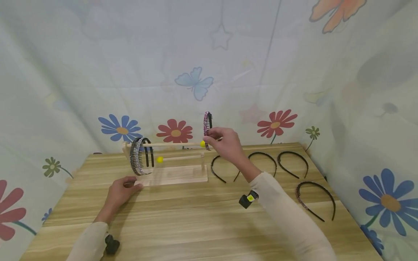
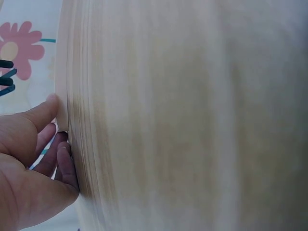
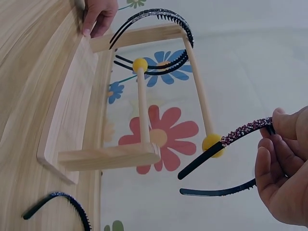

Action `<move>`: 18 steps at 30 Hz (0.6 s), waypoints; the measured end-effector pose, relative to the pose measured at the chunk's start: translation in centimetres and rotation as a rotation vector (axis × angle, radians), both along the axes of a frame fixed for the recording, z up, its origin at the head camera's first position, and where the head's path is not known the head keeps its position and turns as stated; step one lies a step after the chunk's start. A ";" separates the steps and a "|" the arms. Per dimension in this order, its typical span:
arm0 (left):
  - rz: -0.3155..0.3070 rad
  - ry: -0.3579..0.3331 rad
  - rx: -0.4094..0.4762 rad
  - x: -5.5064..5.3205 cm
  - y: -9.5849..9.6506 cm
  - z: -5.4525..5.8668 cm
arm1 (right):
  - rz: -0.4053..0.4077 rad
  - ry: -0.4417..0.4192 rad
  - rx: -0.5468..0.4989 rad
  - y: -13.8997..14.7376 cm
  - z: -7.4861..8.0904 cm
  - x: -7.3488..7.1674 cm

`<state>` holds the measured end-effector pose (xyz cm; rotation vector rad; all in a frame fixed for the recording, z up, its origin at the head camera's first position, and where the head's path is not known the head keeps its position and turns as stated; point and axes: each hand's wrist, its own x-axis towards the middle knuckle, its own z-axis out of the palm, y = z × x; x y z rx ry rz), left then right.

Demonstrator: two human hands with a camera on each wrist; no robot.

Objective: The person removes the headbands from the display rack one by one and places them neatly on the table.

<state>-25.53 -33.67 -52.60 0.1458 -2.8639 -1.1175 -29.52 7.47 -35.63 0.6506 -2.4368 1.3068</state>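
Observation:
My right hand (image 1: 226, 143) pinches a headband (image 3: 245, 129) with pink and silver sparkles and black toothed ends. This headband is upright beside the yellow ball tip (image 3: 211, 144) of the upper rod on a wooden rack (image 1: 176, 177). Its two ends straddle the space near that ball in the right wrist view. With thumb on top and fingers at the edge, my left hand (image 2: 38, 154) grips the left corner of the rack's base. Two glittery headbands (image 1: 137, 157), dark and silver, hang at the left end of the upper rod.
Several more headbands lie on the wood-grain table at the right, including a pinkish one (image 1: 302, 203) and a dark one (image 1: 292, 153). A lower rod with a yellow ball (image 1: 160, 159) points left on the rack. A flower-printed cloth (image 1: 196, 47) stands behind.

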 end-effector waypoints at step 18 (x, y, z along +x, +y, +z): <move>0.002 -0.002 0.001 0.1 0.2 0.1 | -0.036 -0.020 -0.034 2.6 -0.8 1.0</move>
